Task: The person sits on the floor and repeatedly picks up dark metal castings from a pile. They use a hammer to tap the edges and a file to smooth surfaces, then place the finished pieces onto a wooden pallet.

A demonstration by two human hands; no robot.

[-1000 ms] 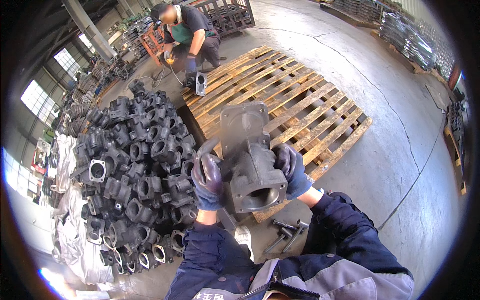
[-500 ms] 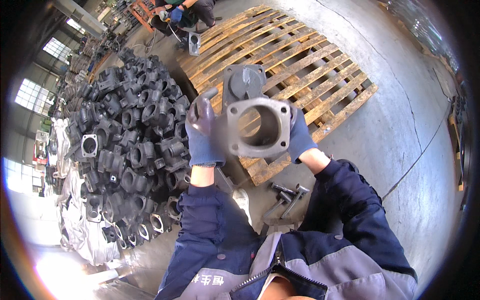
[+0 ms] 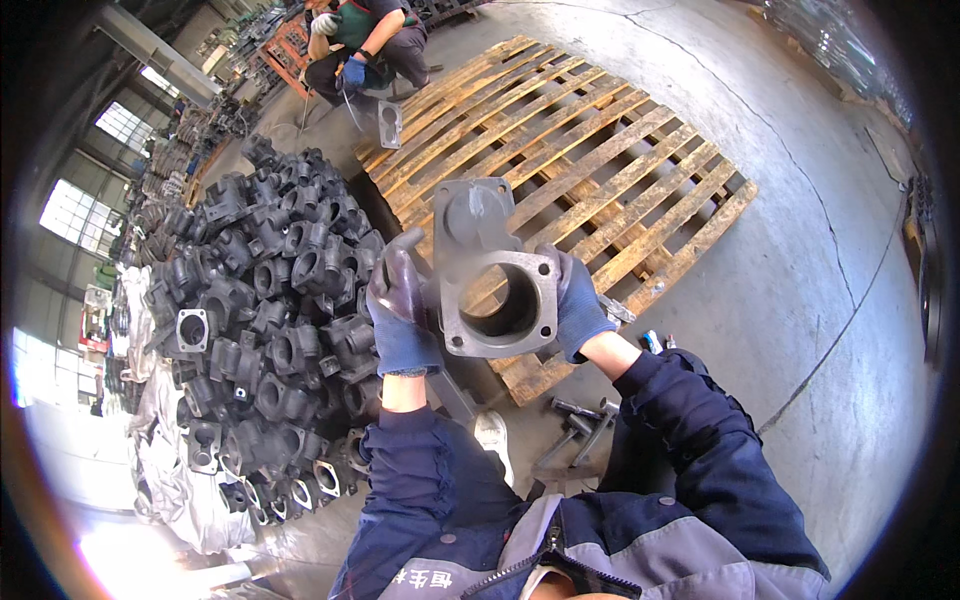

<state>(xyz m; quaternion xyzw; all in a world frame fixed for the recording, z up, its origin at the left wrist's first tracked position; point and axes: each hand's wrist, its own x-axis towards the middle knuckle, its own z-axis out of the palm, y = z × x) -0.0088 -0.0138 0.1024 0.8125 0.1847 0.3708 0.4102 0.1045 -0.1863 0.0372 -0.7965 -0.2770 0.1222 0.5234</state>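
Concrete floor (image 3: pixel 800 250), grey, cracked. Wooden pallet (image 3: pixel 600 150) on it, bare slats, ahead of the person. Left of pallet, big heap of dark castings (image 3: pixel 260 300), flanged housings piled loose, touching one another.

Casting (image 3: pixel 490 270) held up in the air in front of the chest, over the pallet's near corner, between both hands. Square flange with round bore faces the camera, neck and second flange point away and up.

Left hand (image 3: pixel 400 310), blue glove with dark worn palm, wrapped on the casting's left side; fingers (image 3: pixel 392 270) curled closed round the body behind the flange. Right hand (image 3: pixel 578 305), blue glove, clamped on the flange's right edge, fingers hidden behind it, thumb side toward the camera. Both grips closed on the casting.

Another person (image 3: pixel 365 40) crouches at the pallet's far end, blue glove, with a pale flanged part (image 3: pixel 390 122) just in front. Bolts (image 3: pixel 585 425) lie on the floor by the pallet's near corner.
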